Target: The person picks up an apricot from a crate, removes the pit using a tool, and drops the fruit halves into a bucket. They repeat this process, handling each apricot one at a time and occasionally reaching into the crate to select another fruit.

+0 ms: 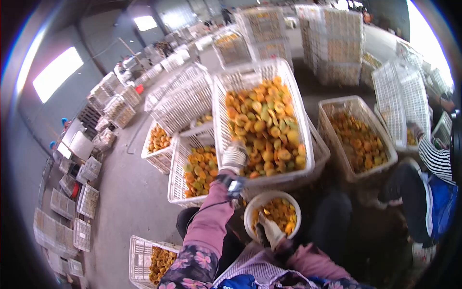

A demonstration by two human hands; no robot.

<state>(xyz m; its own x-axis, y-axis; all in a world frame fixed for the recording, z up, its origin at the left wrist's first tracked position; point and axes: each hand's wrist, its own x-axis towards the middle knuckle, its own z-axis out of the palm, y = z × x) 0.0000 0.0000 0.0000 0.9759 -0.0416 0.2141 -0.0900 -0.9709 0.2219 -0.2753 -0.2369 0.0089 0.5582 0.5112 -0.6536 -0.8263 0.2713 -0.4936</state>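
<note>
My left hand (pixel 235 157), in a pale work glove, reaches over the near left side of a white plastic crate (pixel 304 120). Its fingertips are at the halved orange-yellow fruit (pixel 264 125) heaped inside, and the fingers are blurred. Below it, my right hand (pixel 272 233), also gloved, is over a round white bucket (pixel 250 204). Its fingers point in among cut orange fruit pieces (pixel 280 212) and look drawn together; what they hold, if anything, I cannot make out. A dark shape lies along the hand's left side.
More fruit-filled crates stand left (pixel 172 185) and right (pixel 353 178) of mine. A small crate (pixel 137 260) of browner fruit sits on the floor at lower left. Tall crate stacks (pixel 337 45) rise behind. At right, a person in a striped sleeve (pixel 435 159) reaches toward another crate.
</note>
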